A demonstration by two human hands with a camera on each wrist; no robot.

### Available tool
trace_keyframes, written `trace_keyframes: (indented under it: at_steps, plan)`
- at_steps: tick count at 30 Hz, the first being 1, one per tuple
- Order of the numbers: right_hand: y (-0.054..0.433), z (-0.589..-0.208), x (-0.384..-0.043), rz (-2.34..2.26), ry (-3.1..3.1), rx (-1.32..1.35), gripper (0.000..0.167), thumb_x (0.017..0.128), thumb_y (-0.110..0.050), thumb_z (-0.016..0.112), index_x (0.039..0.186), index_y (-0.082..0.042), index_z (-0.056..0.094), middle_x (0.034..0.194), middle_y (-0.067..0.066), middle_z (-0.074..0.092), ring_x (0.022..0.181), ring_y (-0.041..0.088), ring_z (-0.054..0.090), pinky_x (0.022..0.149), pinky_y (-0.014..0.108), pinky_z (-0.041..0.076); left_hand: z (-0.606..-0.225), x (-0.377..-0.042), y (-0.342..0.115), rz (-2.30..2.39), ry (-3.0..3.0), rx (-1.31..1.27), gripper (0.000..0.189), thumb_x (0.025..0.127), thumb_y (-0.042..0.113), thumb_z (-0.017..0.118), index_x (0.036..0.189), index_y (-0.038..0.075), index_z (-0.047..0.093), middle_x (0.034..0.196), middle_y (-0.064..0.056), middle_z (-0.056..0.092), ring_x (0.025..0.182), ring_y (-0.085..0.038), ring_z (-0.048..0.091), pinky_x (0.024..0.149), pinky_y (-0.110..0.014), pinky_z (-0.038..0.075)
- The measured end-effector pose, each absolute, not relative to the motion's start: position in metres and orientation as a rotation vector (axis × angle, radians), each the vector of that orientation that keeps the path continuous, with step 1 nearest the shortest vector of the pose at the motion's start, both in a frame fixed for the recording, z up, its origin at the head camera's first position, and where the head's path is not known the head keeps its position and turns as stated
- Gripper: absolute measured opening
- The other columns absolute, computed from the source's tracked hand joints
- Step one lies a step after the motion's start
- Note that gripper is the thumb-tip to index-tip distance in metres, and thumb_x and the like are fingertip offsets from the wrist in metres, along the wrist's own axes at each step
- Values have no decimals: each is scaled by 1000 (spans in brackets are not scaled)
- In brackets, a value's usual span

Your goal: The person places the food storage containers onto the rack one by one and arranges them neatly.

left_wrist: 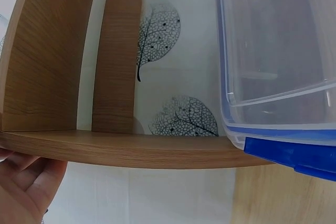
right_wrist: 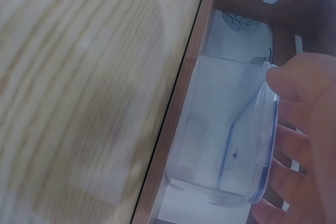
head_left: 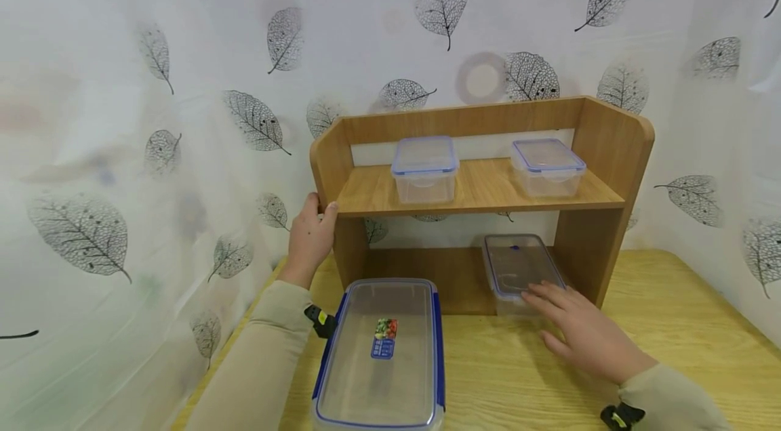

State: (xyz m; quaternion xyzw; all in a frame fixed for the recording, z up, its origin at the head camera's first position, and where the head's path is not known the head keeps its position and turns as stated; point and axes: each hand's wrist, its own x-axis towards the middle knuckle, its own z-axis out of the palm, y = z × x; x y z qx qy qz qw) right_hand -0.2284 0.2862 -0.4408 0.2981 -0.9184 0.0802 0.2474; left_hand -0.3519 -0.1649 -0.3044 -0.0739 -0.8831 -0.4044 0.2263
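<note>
Grip left, touch right

The left hand [head_left: 310, 241], left of centre, grips the left side of a brown two-level wooden shelf [head_left: 612, 146]. The right hand [head_left: 588, 336], lower right, rests spread fingers on the lid of a clear, blue-edged plastic box [head_left: 521, 261] in the lower level, right of centre. A large clear plastic box with blue clips [head_left: 381, 383] stands at lower centre.

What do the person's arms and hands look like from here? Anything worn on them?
The left hand and right hand are bare, without gloves. Both arms are in long, plain beige sleeves. Near each cuff sits a small black device, the left one and the right one each with a yellowish mark. No cables show.
</note>
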Motion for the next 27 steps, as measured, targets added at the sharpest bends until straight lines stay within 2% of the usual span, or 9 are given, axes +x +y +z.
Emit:
trace_keyframes:
  at_steps: [4, 7, 13, 27]
  plan:
    - [286, -439, -233, 228, -2523, 806, 67, 82, -19, 83, 143, -8, 56, 145, 14, 53, 132, 41, 49, 112, 59, 34, -304, -353, -165, -1114, -2431, -204, 43, 107, 43, 42, 135, 10, 48, 131, -21, 61, 115, -40, 62, 91, -56, 53]
    - [286, -436, -236, 230, -2535, 811, 67, 82, -19, 83, 143, -8, 56, 144, 15, 53, 131, 42, 49, 105, 64, 39, -305, -353, -166, -1112, -2428, -204, 43, 107, 42, 42, 134, 10, 48, 131, -21, 62, 115, -40, 63, 91, -56, 53]
    - [288, -438, -241, 227, -2581, 784, 67, 84, -20, 81, 145, -8, 55, 144, 15, 52, 133, 39, 47, 105, 63, 38, -305, -354, -166, -1114, -2418, -215, 42, 107, 42, 43, 133, 9, 49, 130, -20, 62, 115, -39, 62, 91, -55, 53]
    - [289, -442, -251, 217, -2517, 801, 67, 81, -16, 81, 142, -7, 56, 141, 16, 54, 129, 39, 50, 104, 62, 39, -304, -353, -166, -1118, -2429, -215, 44, 107, 43, 42, 135, 9, 48, 133, -21, 61, 116, -39, 62, 92, -55, 53]
